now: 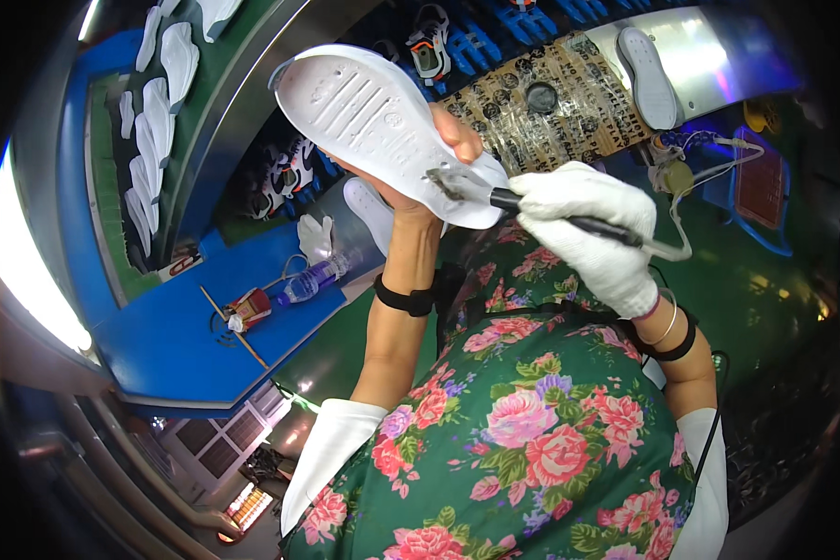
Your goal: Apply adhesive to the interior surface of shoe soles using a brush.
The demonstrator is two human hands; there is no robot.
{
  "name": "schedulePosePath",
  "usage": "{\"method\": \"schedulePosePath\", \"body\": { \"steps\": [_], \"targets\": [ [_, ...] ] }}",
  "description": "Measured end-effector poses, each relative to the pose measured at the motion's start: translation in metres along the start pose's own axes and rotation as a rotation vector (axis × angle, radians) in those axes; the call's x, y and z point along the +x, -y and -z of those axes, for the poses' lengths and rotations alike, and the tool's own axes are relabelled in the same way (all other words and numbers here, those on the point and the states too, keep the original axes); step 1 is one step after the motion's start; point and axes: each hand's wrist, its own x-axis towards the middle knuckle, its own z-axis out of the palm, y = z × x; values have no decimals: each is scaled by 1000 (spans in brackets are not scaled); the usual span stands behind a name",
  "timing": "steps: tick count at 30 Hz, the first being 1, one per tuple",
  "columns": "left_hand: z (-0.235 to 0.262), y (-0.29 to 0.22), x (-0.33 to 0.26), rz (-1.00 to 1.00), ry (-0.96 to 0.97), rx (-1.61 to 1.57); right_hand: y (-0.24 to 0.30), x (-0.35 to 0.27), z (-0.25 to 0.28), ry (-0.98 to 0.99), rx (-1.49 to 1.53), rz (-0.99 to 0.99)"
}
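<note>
A white shoe sole is tilted up in front of me, its grooved inner face showing. My left hand, bare, is closed around the sole's edge from underneath, the fingers partly hidden behind it. In a white glove, my right hand is closed on the black handle of a brush. The brush's bristles lie against one end of the sole, where a wet-looking dark patch shows. From the back of the handle runs a pale tube. A second white sole sits partly hidden behind my left wrist.
Several white soles lie on a green belt at the left. The blue table holds a bottle and a white glove. Ahead are taped cardboard, another sole and shoes beside blue racks.
</note>
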Motion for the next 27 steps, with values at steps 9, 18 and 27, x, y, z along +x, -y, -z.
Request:
{"method": "schedulePosePath", "body": {
  "steps": [9, 18, 27],
  "targets": [
    [-7, 7, -1, -2, -213, -27, 2, 1, 8, 60, -233, 271],
    [-6, 22, 4, 57, -142, -54, -4, -2, 3, 101, -600, 532],
    [-6, 25, 8, 65, -162, -72, -7, -2, 17, 62, -292, 205]
  ]
}}
